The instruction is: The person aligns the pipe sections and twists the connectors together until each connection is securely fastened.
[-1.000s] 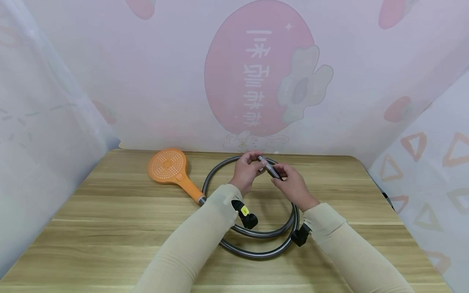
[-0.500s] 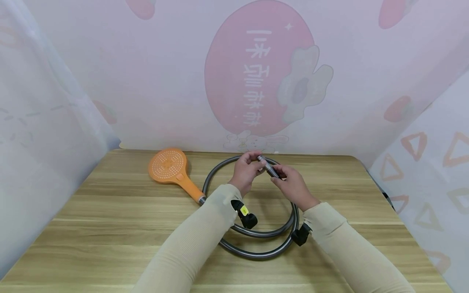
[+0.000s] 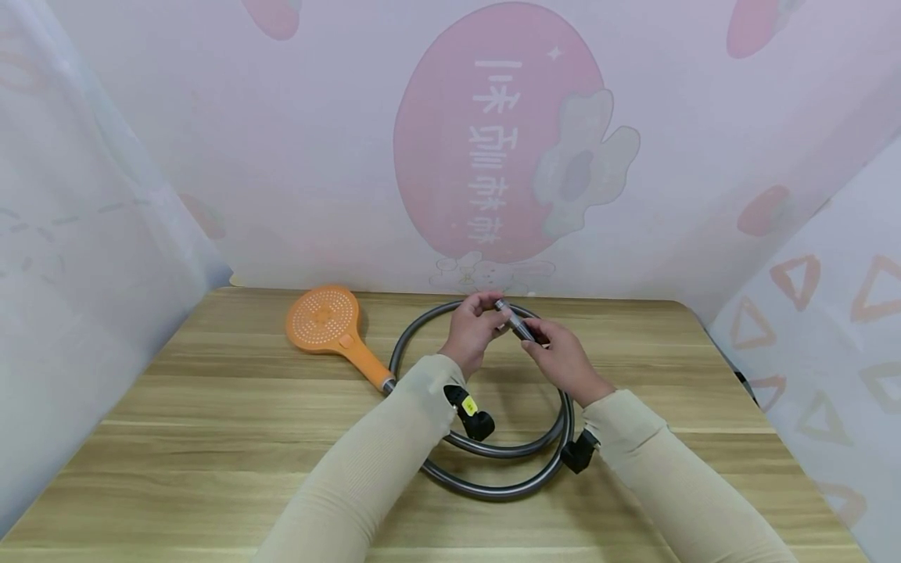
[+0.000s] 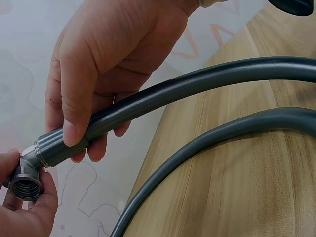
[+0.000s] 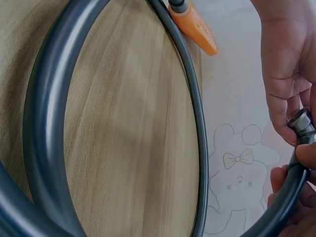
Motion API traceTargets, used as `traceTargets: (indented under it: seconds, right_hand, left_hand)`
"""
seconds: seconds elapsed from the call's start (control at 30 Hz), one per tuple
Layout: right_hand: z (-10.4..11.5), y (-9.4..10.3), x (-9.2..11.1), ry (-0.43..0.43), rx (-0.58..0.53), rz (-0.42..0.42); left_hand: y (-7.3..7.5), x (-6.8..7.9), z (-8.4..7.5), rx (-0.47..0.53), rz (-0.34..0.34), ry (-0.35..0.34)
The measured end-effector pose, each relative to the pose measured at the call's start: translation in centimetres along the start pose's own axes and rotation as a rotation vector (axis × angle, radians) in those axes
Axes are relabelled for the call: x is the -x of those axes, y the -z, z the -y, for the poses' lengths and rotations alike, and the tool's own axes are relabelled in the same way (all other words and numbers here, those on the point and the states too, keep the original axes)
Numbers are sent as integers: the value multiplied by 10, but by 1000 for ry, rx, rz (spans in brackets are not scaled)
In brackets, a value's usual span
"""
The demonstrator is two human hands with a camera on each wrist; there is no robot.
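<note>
In the head view, my left hand [image 3: 470, 332] and right hand [image 3: 563, 360] meet above the far part of the table. Between the fingertips of my left hand is a silvery metal pipe fitting [image 4: 27, 185] with a threaded round opening, plain in the left wrist view. My right hand pinches the collar [image 4: 61, 148] at the end of a dark grey shower hose [image 4: 197, 79], thumb on top and fingers beneath. Fitting and collar sit end to end in line. At the hose's other end an orange shower head [image 3: 322, 319] lies face up, left of my hands.
The hose lies coiled in loops [image 3: 493, 491] on the wooden table [image 3: 232, 438], under my forearms. A printed cloth backdrop [image 3: 338, 156] rises right behind the far edge and along both sides. Black wrist cameras [image 3: 481, 424] hang below my sleeves, close over the coil.
My right fingers have shifted slightly on the hose collar. Left hand, fitting, coil and shower head stay where they were.
</note>
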State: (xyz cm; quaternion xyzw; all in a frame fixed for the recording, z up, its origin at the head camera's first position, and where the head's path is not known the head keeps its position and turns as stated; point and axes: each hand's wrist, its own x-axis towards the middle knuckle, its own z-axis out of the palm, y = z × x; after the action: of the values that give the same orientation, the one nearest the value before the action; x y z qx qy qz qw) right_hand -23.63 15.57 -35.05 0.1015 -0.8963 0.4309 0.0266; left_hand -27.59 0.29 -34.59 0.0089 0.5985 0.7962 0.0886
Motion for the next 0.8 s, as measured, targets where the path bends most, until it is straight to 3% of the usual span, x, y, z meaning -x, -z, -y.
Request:
traceTargets:
  seconds: [0.27,0.5,0.8]
  right_hand:
    - [-1,0,-1,0,-14,2]
    - [-1,0,-1,-52,-35,0]
    - [-1,0,1,-69,-64,-56]
  left_hand:
    - [0,-1,1,-1,-2,-3]
    - [0,0,1,6,-2,0]
    - [0,-2,1,5,-16,2]
